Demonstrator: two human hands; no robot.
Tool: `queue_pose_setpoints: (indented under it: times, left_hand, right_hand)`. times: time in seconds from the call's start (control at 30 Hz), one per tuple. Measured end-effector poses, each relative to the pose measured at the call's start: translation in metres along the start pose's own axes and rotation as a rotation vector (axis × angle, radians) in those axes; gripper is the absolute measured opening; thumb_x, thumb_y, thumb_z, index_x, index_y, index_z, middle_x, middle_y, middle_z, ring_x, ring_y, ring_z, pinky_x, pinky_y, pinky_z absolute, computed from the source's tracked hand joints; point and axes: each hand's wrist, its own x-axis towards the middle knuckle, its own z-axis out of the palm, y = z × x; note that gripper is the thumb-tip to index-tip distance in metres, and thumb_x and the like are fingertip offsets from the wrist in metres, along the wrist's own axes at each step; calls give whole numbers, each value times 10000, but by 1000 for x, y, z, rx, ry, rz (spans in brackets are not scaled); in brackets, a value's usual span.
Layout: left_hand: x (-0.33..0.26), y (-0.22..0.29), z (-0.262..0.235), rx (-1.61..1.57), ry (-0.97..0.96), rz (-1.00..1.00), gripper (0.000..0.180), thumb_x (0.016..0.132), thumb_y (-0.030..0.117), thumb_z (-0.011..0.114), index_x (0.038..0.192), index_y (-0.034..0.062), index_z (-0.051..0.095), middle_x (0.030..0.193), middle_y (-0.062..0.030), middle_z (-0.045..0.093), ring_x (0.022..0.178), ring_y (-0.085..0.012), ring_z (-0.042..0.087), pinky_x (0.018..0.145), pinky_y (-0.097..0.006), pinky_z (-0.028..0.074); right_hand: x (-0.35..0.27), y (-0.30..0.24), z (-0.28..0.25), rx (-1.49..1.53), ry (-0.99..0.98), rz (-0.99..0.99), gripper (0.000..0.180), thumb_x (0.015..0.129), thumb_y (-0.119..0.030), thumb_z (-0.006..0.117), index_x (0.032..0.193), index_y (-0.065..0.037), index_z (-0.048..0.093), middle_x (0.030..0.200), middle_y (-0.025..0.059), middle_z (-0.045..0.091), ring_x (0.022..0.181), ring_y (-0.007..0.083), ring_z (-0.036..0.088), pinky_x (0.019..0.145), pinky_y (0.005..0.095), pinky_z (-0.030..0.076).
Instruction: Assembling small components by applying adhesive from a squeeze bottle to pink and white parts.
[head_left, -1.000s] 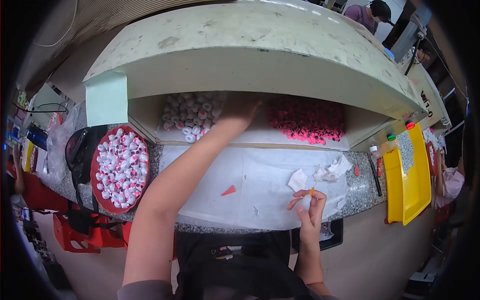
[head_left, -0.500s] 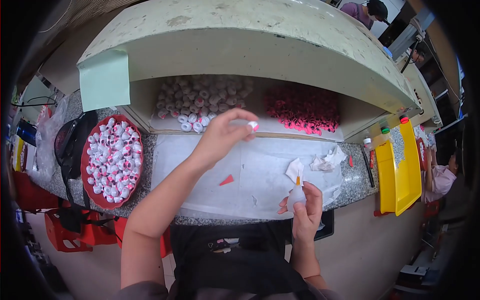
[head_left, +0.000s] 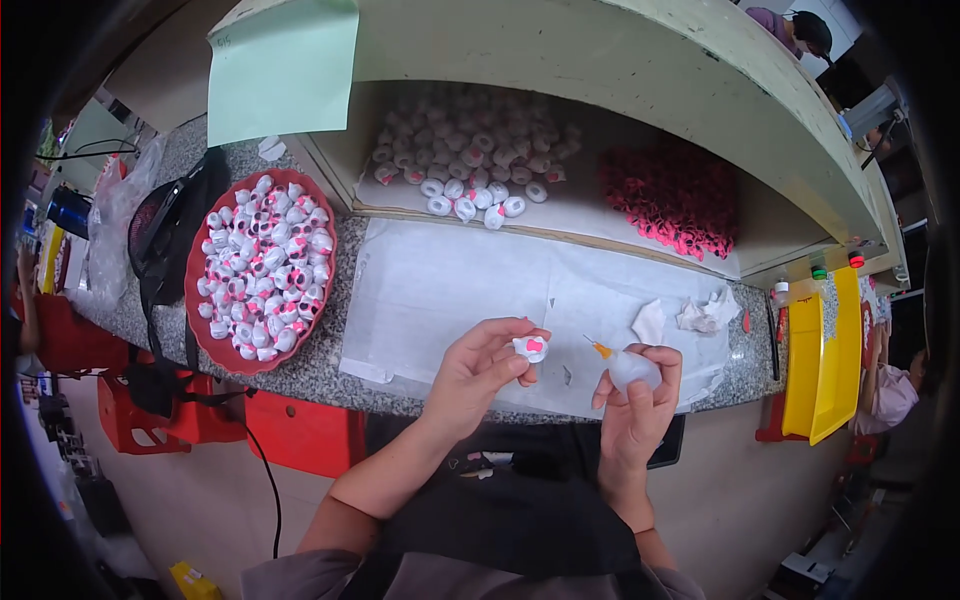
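Left hand (head_left: 478,366) pinches small white figurine with pink bow (head_left: 531,348) over white paper sheet (head_left: 450,290). Right hand (head_left: 634,392) grips squeeze bottle with orange nozzle (head_left: 622,364), just right of figurine. Red tray of figurines (head_left: 258,272) left of sheet.

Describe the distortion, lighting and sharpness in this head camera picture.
Head view: strong fisheye, the shelf edge bows and black corners frame the picture. Lighting is even and soft, no harsh glare; the white sheet looks bright. The left hand with a small white piece and the right hand with a small squeeze bottle are fairly sharp; things at the rim smear.
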Motion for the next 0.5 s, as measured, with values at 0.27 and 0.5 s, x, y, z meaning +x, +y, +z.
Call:
queue_pose_setpoints:
  times: [0.27,0.5]
  left_hand:
    - [-5,-3,-8,69,0,87,295,766,-2,544,1054,-16,486,1007,-146,542,956,-184,529,812,-310,452]
    - [-9,-2,-5,303,-2,246,281,772,-18,528,1049,-47,492,1079,-142,475,991,-199,506,840,-286,413]
  right_hand:
    - [-5,-6,20,148,239,-112,309,682,-57,619,882,-82,385,851,72,432,753,128,451,649,252,420]
    - [-17,-4,13,-570,-87,-552,410,651,-269,692,879,-77,410,809,61,408,681,134,436,625,252,413]
